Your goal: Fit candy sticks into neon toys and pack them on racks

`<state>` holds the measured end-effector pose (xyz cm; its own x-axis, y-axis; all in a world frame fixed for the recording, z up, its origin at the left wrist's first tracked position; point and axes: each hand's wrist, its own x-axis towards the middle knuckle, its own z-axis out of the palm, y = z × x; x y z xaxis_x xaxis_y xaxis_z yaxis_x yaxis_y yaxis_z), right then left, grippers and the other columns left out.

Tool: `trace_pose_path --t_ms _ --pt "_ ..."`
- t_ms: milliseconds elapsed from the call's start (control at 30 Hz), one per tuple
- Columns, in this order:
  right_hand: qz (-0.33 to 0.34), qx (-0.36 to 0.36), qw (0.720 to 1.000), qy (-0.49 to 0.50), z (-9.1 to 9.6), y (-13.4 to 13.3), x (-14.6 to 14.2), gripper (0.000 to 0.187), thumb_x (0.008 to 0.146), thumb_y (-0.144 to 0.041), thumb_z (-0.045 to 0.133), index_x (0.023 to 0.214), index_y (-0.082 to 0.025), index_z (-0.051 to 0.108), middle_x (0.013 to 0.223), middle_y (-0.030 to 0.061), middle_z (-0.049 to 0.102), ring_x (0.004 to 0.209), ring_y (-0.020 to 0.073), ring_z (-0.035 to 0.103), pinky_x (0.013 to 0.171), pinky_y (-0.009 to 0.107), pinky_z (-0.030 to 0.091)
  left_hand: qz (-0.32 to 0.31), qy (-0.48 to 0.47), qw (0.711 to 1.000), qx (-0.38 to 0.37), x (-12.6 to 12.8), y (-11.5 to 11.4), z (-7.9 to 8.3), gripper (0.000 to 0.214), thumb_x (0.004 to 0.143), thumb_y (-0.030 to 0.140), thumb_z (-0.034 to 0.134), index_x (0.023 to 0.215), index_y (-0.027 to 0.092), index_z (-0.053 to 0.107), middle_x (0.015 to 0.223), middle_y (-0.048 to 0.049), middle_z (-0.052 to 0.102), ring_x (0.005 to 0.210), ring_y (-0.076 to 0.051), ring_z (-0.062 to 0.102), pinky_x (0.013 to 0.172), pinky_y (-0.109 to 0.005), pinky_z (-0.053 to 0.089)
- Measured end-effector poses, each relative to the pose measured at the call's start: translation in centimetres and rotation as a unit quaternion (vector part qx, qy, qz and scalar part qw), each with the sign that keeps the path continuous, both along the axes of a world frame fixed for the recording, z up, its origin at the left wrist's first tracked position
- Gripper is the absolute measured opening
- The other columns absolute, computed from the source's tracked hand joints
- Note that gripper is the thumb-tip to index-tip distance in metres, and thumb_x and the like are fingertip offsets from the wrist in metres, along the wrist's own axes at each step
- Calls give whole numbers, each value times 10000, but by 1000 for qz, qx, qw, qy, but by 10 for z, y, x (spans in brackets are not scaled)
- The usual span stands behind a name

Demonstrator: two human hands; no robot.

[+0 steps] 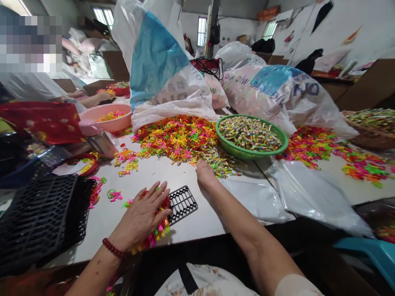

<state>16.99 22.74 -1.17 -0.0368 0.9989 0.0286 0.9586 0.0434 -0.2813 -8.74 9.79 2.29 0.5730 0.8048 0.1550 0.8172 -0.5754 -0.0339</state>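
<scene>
Flowered cloth (212,279) fills six o'clock, my left grip (145,213) spread over plastic pieces (162,231), my right grip (206,173) curled, contents unclear, nearer the sticks (220,162) at its two o'clock.

Rack (182,213), one: black, flat, slotted, lying slightly askew just below the frame's centre; right part bare. Plastic pieces (165,228), several: pink, yellow, orange, green; massed at the rack's left, partly hidden. Small sticks (226,162), many: multicoloured, loosely heaped just right of centre.
</scene>
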Motion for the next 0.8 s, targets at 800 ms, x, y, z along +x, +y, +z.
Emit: trace_pose_path --t_ms 800 --pt "-30 77 994 -74 0 -38 72 213 948 -296 495 976 -152 649 1082 120 560 937 207 565 827 289 414 13 -19 1000 -13 -2 2 -6 583 939 568 361 1450 288 393 1556 -3 300 1444 -222 270 1112 -425 300"
